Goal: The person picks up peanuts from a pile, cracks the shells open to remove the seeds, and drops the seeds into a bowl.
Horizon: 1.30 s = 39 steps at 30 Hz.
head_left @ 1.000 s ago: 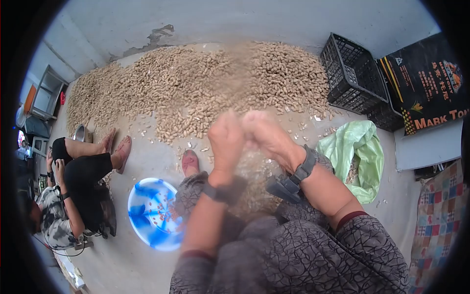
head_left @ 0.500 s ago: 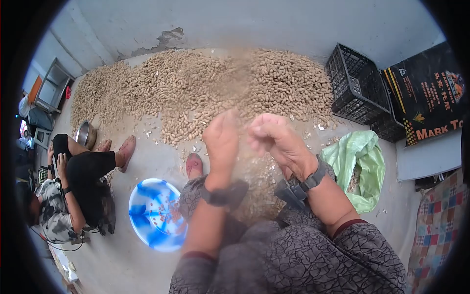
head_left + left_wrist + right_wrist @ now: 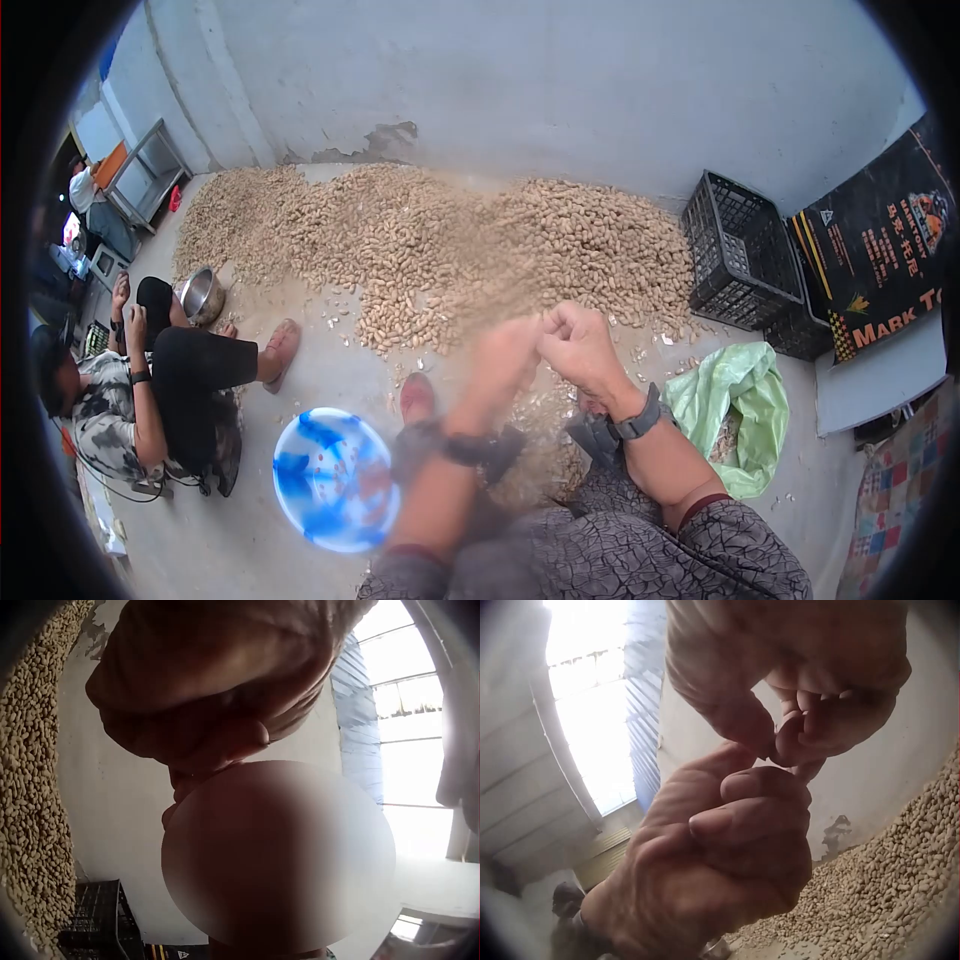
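In front of the lap, my left hand (image 3: 505, 365) and right hand (image 3: 585, 350) meet at the fingertips. The right wrist view has the right hand (image 3: 787, 675) above, thumb and forefinger pinched, against the curled fingers of the left hand (image 3: 727, 847). Between the fingertips is a small peanut-sized thing, mostly hidden by them; I cannot tell what it is. Beyond the hands lies a wide heap of unshelled peanuts (image 3: 400, 245). Broken shells (image 3: 540, 425) lie below the hands. A blue-and-white basin (image 3: 281, 480) with reddish kernels stands left of the left forearm.
At right sit an opened green sack (image 3: 690, 390), black plastic crates (image 3: 745, 255) and a black printed bag (image 3: 880, 245). A seated person (image 3: 190, 370) is at left, near a metal bowl (image 3: 203, 297). The wall (image 3: 560, 90) rises behind the heap.
The hands stood a little apart half a second ago; now their fingertips have come together. The head view has tilted up, so the scene sits lower in it.
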Tool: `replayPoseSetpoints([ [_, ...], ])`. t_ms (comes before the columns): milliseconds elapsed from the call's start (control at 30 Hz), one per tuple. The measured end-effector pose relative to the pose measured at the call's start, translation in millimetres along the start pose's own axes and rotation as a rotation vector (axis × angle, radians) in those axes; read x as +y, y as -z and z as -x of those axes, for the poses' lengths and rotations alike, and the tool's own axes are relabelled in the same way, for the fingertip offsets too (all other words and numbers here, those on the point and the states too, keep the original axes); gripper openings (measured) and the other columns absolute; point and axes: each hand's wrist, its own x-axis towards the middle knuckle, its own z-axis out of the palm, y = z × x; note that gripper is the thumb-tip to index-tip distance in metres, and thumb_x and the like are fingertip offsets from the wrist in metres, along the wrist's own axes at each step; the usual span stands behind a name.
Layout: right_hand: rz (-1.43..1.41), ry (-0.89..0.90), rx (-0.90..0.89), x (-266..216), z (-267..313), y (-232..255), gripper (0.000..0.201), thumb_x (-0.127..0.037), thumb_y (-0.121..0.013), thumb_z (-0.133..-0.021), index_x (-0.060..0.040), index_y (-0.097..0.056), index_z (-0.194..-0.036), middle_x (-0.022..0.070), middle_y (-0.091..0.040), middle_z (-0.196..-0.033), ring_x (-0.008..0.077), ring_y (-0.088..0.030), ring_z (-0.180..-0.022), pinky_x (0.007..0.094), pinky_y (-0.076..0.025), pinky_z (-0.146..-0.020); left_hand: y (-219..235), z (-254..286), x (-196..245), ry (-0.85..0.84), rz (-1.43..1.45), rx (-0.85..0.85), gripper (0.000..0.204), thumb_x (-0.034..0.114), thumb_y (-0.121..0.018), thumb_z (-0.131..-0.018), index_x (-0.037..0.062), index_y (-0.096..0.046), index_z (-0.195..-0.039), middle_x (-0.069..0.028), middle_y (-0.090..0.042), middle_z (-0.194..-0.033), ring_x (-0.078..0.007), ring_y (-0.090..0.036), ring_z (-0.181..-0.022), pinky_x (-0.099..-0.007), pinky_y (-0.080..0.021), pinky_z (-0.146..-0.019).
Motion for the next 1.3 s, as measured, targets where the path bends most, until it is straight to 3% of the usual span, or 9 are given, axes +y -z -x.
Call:
replayPoseSetpoints([
  [133, -0.143, -0.101, -0.165, -23.7, -10.8, 11.1, 0.011, -0.009, -0.065, -0.076, -0.0021, -0.057, -0.073, 0.0012, -0.056, -0.058, 0.0037, -0.048, -0.047, 0.0181, -0.036, -0.039, 15.7, -12.7, 1.7, 0.022, 0.114, -0.134, 0.023, 0.030, -0.055, -0.091, 0.0100, -0.054, -0.080, 0.0046, -0.049, -0.060, -0.0025, -0.041, -0.046, -0.0155, -0.029, -0.038],
  [267, -0.240, 0.028, -0.295, -58.6, -33.9, 27.5, 0.014, -0.014, -0.068, -0.079, -0.0030, -0.060, -0.079, 0.0017, -0.058, -0.059, 0.0037, -0.050, -0.045, 0.0159, -0.037, -0.038, 11.4, -18.3, 50.4, 0.003, 0.275, -0.244, 0.022, 0.029, -0.054, -0.092, 0.0094, -0.054, -0.083, 0.0042, -0.051, -0.062, -0.0018, -0.041, -0.044, -0.0138, -0.029, -0.036],
  [533, -0.306, 0.059, -0.199, -64.4, -90.2, 21.3, 0.016, -0.013, -0.061, -0.084, 0.0020, -0.058, -0.078, 0.0039, -0.058, -0.059, 0.0041, -0.052, -0.045, 0.0158, -0.039, -0.037, 27.5, -69.6, 78.2, -0.194, 0.270, -0.393, 0.021, 0.022, -0.057, -0.090, 0.0006, -0.055, -0.093, 0.0000, -0.056, -0.071, 0.0000, -0.045, -0.048, -0.0117, -0.031, -0.038],
  [667, -0.318, 0.034, -0.142, -34.9, -124.8, 10.0, 0.014, -0.011, -0.059, -0.084, 0.0010, -0.057, -0.077, 0.0039, -0.058, -0.059, 0.0049, -0.053, -0.046, 0.0164, -0.040, -0.036, 44.6, -103.1, 70.7, -0.146, 0.276, -0.368, 0.011, 0.010, -0.057, -0.086, -0.0004, -0.057, -0.091, -0.0022, -0.059, -0.075, -0.0002, -0.046, -0.050, -0.0114, -0.034, -0.042],
  [900, -0.252, 0.019, -0.094, 41.6, -177.6, -29.5, 0.016, -0.007, -0.057, -0.083, 0.0013, -0.053, -0.070, 0.0045, -0.058, -0.059, 0.0073, -0.056, -0.048, 0.0202, -0.043, -0.040, 89.2, -178.5, 22.1, -0.035, 0.167, -0.287, 0.013, 0.012, -0.055, -0.087, 0.0002, -0.051, -0.091, -0.0023, -0.051, -0.070, -0.0025, -0.042, -0.047, -0.0126, -0.027, -0.037],
  [1000, -0.124, 0.103, -0.123, 90.4, -193.9, -47.4, 0.013, -0.007, -0.056, -0.080, 0.0006, -0.053, -0.070, 0.0093, -0.059, -0.058, 0.0153, -0.059, -0.047, 0.0278, -0.045, -0.043, 113.8, -195.8, -8.2, 0.058, 0.141, -0.258, 0.013, 0.014, -0.056, -0.087, 0.0017, -0.055, -0.090, 0.0008, -0.051, -0.067, -0.0012, -0.041, -0.048, -0.0127, -0.026, -0.037],
  [1067, 0.287, 0.395, -0.110, 123.5, -201.4, -56.8, 0.011, -0.008, -0.057, -0.077, -0.0012, -0.051, -0.070, 0.0151, -0.057, -0.058, 0.0274, -0.059, -0.049, 0.0367, -0.046, -0.046, 135.1, -206.8, -36.6, 0.154, 0.140, -0.278, 0.016, 0.021, -0.056, -0.088, 0.0049, -0.058, -0.088, 0.0056, -0.048, -0.064, -0.0002, -0.037, -0.048, -0.0134, -0.025, -0.038],
  [1167, 0.352, 0.499, -0.084, 158.7, -200.2, -76.4, 0.012, -0.010, -0.059, -0.075, -0.0026, -0.050, -0.069, 0.0179, -0.054, -0.058, 0.0356, -0.056, -0.052, 0.0422, -0.045, -0.048, 153.3, -212.3, -66.6, 0.215, 0.245, -0.283, 0.017, 0.021, -0.055, -0.088, 0.0046, -0.058, -0.090, 0.0055, -0.047, -0.065, -0.0003, -0.035, -0.048, -0.0148, -0.024, -0.038],
  [1300, 0.308, 0.485, -0.102, 192.3, -190.0, -97.2, 0.014, -0.009, -0.059, -0.076, -0.0027, -0.048, -0.069, 0.0170, -0.053, -0.056, 0.0354, -0.057, -0.053, 0.0422, -0.044, -0.048, 174.8, -217.2, -101.5, 0.293, 0.303, -0.308, 0.014, 0.016, -0.055, -0.086, 0.0033, -0.058, -0.090, 0.0042, -0.049, -0.065, -0.0008, -0.036, -0.048, -0.0150, -0.022, -0.038],
])
